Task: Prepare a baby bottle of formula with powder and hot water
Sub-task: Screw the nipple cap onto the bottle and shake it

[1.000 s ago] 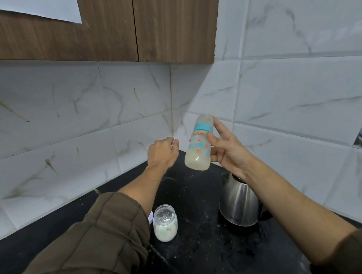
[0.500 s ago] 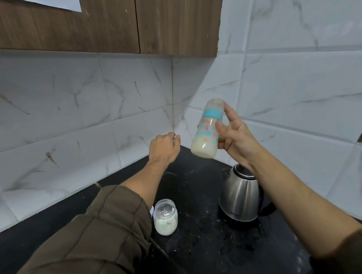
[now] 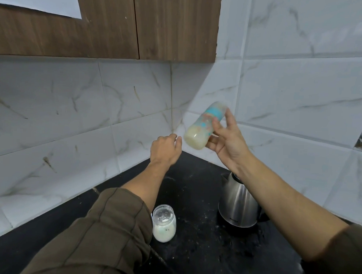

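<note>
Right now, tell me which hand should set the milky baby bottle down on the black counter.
Right. The right hand already grips the tilted baby bottle above the black counter; the left hand hangs loosely closed, holding nothing.

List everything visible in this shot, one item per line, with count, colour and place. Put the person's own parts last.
baby bottle: 1, clear with teal band and printed pattern, milky liquid inside; tilted in the air, held in the right hand.
jar: 1, clear glass with white powder in the bottom; standing on the counter beside the left sleeve.
kettle: 1, brushed steel with black base; on the counter under the right forearm.
counter: 1, black, speckled with white specks; fills the corner.
wall tiles: many, white marble pattern; on both walls.
cabinet: 1, brown wood grain; above, at top left.
left hand: 1, loosely closed, empty; just left of the bottle.
right hand: 1, gripping the bottle.
sleeves: 2, olive brown; pushed up on both arms.
</note>
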Motion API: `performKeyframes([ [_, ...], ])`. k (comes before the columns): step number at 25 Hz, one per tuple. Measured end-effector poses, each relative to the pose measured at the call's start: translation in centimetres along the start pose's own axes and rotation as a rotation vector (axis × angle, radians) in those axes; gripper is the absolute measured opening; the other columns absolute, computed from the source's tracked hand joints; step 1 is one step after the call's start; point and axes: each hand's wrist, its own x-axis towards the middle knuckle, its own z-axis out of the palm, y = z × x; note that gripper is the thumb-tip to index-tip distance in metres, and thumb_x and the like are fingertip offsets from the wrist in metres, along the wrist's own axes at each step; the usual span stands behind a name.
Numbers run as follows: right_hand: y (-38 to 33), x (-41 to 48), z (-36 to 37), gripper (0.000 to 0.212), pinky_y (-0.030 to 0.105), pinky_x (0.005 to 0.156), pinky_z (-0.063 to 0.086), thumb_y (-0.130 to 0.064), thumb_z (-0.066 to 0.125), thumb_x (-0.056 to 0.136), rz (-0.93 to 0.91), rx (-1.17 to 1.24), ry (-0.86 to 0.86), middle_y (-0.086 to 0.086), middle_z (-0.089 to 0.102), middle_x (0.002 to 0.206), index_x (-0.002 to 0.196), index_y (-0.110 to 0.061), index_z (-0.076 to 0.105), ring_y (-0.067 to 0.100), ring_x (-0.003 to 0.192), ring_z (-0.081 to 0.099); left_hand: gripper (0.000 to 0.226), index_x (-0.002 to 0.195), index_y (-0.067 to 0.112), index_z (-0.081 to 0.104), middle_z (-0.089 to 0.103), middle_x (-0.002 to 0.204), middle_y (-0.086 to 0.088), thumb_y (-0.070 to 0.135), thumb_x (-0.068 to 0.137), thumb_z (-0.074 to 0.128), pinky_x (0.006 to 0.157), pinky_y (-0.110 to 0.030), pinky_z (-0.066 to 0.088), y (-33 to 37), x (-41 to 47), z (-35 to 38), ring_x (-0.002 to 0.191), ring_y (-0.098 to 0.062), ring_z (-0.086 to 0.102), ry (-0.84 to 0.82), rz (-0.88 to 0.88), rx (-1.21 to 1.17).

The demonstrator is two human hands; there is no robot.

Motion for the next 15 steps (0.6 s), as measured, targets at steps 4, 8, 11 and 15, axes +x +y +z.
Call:
performKeyframes([
  [4, 0.6, -0.8, 0.2, 0.085, 0.039, 0.078, 0.062, -0.022, 0.073, 0.088, 0.026, -0.203, -0.124, 0.007, 0.076, 0.115, 0.159, -0.038, 0.031, 0.028, 0.101, 0.076, 0.029, 0.115, 0.014, 0.066, 0.073, 0.097, -0.009, 0.034, 0.102, 0.05, 0.073, -0.033, 0.045, -0.3, 0.2, 0.4, 0.079, -0.025, 0.062, -0.021, 0.029, 0.008],
  [8, 0.4, 0.9, -0.2, 0.076, 0.044, 0.081, 0.062, -0.02, 0.07, 0.097, -0.011, 0.143, 0.129, 0.007, 0.072, 0.125, 0.159, -0.036, 0.032, 0.033, 0.103, 0.076, 0.039, 0.109, 0.013, 0.069, 0.074, 0.094, -0.013, 0.037, 0.105, 0.038, 0.077, -0.039, 0.046, 0.0, 0.5, 0.2, 0.084, -0.034, 0.063, 0.028, -0.011, -0.029],
  [11, 0.2, 0.0, -0.4, 0.081, 0.043, 0.082, 0.061, -0.02, 0.074, 0.093, 0.052, -0.198, -0.142, 0.011, 0.073, 0.123, 0.159, -0.04, 0.031, 0.032, 0.106, 0.074, 0.031, 0.12, 0.014, 0.066, 0.073, 0.101, -0.01, 0.034, 0.102, 0.051, 0.08, -0.039, 0.05, -0.1, 1.0, 0.4, 0.087, -0.029, 0.066, -0.009, 0.03, -0.003],
  [15, -0.6, 0.6, -0.2, 0.082, 0.042, 0.079, 0.062, -0.021, 0.076, 0.091, 0.004, -0.03, 0.002, 0.013, 0.067, 0.133, 0.158, -0.039, 0.034, 0.031, 0.104, 0.076, 0.034, 0.118, 0.014, 0.067, 0.073, 0.099, -0.011, 0.035, 0.103, 0.045, 0.08, -0.039, 0.049, 0.0, 1.1, 0.5, 0.087, -0.03, 0.064, 0.021, 0.024, -0.015],
])
